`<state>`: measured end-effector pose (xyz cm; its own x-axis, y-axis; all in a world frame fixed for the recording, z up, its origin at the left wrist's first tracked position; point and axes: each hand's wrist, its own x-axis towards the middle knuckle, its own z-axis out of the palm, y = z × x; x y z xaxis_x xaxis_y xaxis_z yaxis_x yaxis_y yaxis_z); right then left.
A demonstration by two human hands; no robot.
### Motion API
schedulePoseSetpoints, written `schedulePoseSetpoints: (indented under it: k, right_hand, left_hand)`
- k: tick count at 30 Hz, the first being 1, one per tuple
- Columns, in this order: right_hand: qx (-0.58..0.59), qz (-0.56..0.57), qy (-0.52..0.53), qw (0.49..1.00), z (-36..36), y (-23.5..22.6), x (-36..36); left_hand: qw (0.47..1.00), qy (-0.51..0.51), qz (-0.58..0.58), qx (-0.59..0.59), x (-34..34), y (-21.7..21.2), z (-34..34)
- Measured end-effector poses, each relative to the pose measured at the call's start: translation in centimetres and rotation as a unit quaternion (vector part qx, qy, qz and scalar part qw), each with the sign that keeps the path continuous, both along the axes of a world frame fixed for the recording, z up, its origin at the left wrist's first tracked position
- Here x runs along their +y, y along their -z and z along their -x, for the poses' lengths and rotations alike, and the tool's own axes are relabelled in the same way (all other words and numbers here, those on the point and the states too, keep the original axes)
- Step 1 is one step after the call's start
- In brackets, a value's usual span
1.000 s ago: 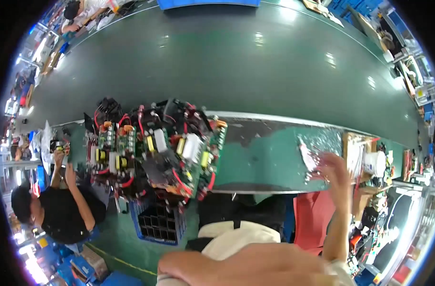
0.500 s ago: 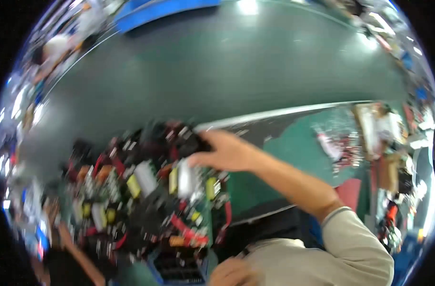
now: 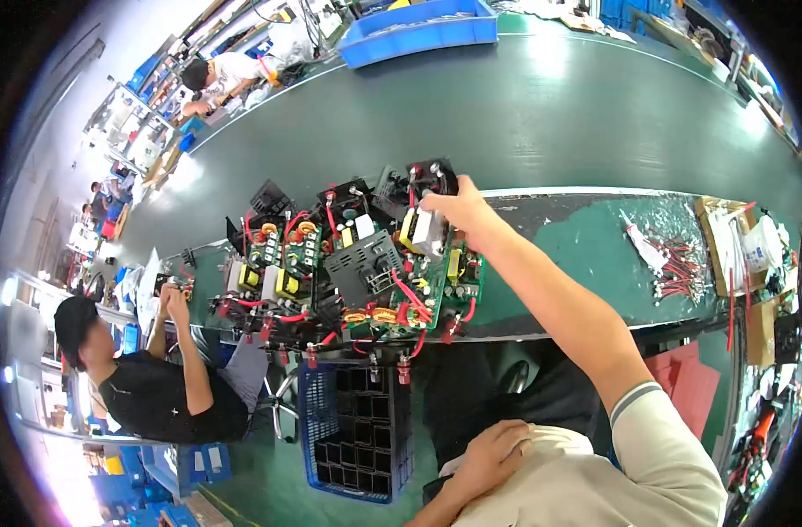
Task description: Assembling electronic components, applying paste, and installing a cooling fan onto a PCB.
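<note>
My right hand [image 3: 460, 209] reaches to the far right of a pile of circuit boards. It is closed on a circuit board [image 3: 429, 230] with a black end panel, its thumb on the near side and its other fingers mostly hidden behind the panel. This board carries a yellow-wrapped part and a pale block. Beside it are several similar boards with red wires, copper coils and black vented covers [image 3: 363, 266]. Red and black terminals [image 3: 404, 372] hang over the bench's near edge. My left hand [image 3: 497, 450] lies flat against my shirt and holds nothing.
Below the bench stands a blue crate [image 3: 311, 422] with black square parts. Red-tipped wires [image 3: 679, 270] and a cardboard box [image 3: 726, 246] are on the right. Beyond the green bench [image 3: 563, 255] runs a dark belt [image 3: 611, 132] with a blue tray [image 3: 418, 33]. A co-worker [image 3: 168, 391] sits left.
The view has swung and sharpened, so the boards and crate appear higher in the picture. My right hand stays at the far right of the boards; my left hand shows more fully against my shirt.
</note>
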<state>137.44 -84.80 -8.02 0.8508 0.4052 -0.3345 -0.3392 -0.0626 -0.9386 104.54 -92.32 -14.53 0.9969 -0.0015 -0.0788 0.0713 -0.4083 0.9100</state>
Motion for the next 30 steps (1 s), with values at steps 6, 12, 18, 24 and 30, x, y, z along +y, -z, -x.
schedulePoseSetpoints:
  k: [6,12,18,24,30]
  right_hand:
    - [-0.039,-0.133,0.012,0.99,-0.6,-2.7,-2.6]
    - [-0.071,-0.237,0.134,0.96,2.9,-6.0,-13.8]
    - [-0.065,-0.153,0.162,0.973,4.2,1.7,-22.0]
    - [-0.097,-0.246,0.156,0.952,3.7,7.3,-23.8]
    - [-0.055,-0.176,0.099,0.978,1.7,7.3,-23.7]
  left_hand:
    - [0.994,-0.098,0.038,0.009,2.6,-2.0,-0.3]
    - [0.917,-0.173,0.347,-0.088,4.4,-1.3,-3.3]
    - [0.92,-0.234,0.306,-0.078,4.4,-1.0,-8.9]
    - [0.935,-0.209,0.285,-0.037,0.8,0.1,-12.0]
    - [0.978,-0.14,0.152,-0.027,1.5,2.0,-12.9]
